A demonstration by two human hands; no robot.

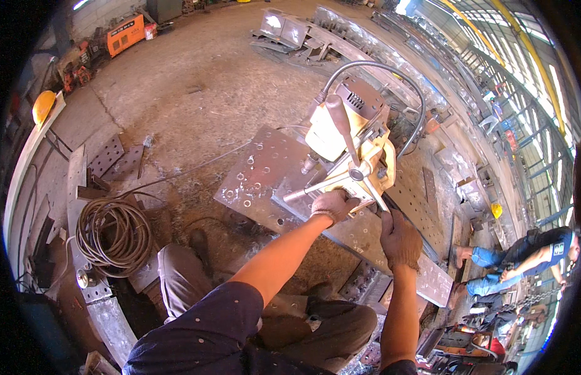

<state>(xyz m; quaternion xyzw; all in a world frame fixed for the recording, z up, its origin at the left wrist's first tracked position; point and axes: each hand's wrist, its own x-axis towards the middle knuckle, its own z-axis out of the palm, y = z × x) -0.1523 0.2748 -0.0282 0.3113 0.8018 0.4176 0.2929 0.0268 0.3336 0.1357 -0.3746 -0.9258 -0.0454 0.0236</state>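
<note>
1. The right hand [400, 240], gloved, is closing round one spoke of the feed lever [375, 194] on the drill [325, 139].
2. The left hand [333, 205], also gloved, is resting with curled fingers at the drill's near lower side; whether it is gripping anything, I cannot tell.
3. The drill is standing on dark steel plates, and a holed plate [253, 172] with pale ring marks is reaching out to its left.
4. Beneath and around the drill, a brown, dusty concrete floor [184, 119] is spreading.
5. Well left of the drill, a coiled cable [86, 232] is lying on steel pieces, and a yellow helmet [44, 108] is sitting farther out.
6. Beyond the drill, steel beams [284, 30] are lying in heaps; far beyond to its left, an orange machine [126, 35] is standing.
7. Right of the drill, a co-worker in blue jeans [503, 269] is working before a bright, windowed wall [543, 147].
8. The levers and left hand are hiding much of the drill's base.
9. The dark lens rim is cutting off the room's edges, and clutter right of the drill, toward the lower edge, is blurring together.
</note>
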